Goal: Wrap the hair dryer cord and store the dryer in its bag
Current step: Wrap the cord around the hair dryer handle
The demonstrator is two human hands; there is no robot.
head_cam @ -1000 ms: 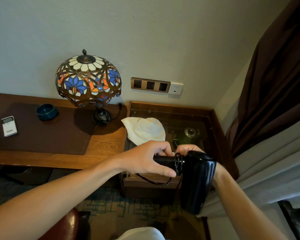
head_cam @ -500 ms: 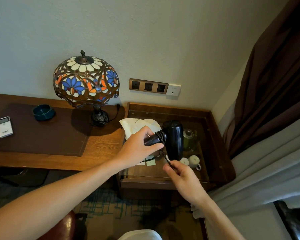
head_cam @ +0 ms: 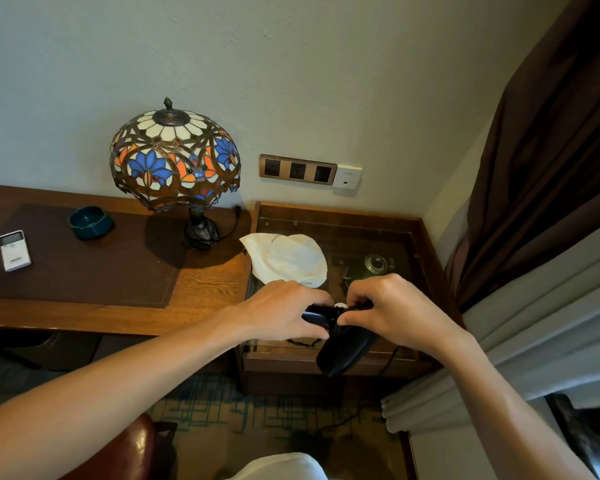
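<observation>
A black hair dryer point(head_cam: 343, 351) hangs in front of the glass-topped side table point(head_cam: 423, 237), its barrel pointing down toward me. My left hand point(head_cam: 281, 311) is closed around the dryer's handle. My right hand point(head_cam: 392, 311) pinches the black cord where it winds around the handle near the barrel. A short loop of cord point(head_cam: 302, 342) dangles under my left hand. The white cloth bag point(head_cam: 288, 259) lies flat on the glass top, just behind my left hand. The plug is hidden.
A stained-glass lamp point(head_cam: 175, 161) stands on the wooden desk point(head_cam: 205, 289) to the left, with a dark blue ashtray point(head_cam: 90, 221) and a white remote point(head_cam: 14, 251). Wall sockets point(head_cam: 298, 169) sit above the table. Brown and grey curtains point(head_cam: 551, 202) hang at right.
The dryer has come down and toward me, its barrel now tilted downward. My right hand rose from below the dryer to the handle, gripping the cord there.
</observation>
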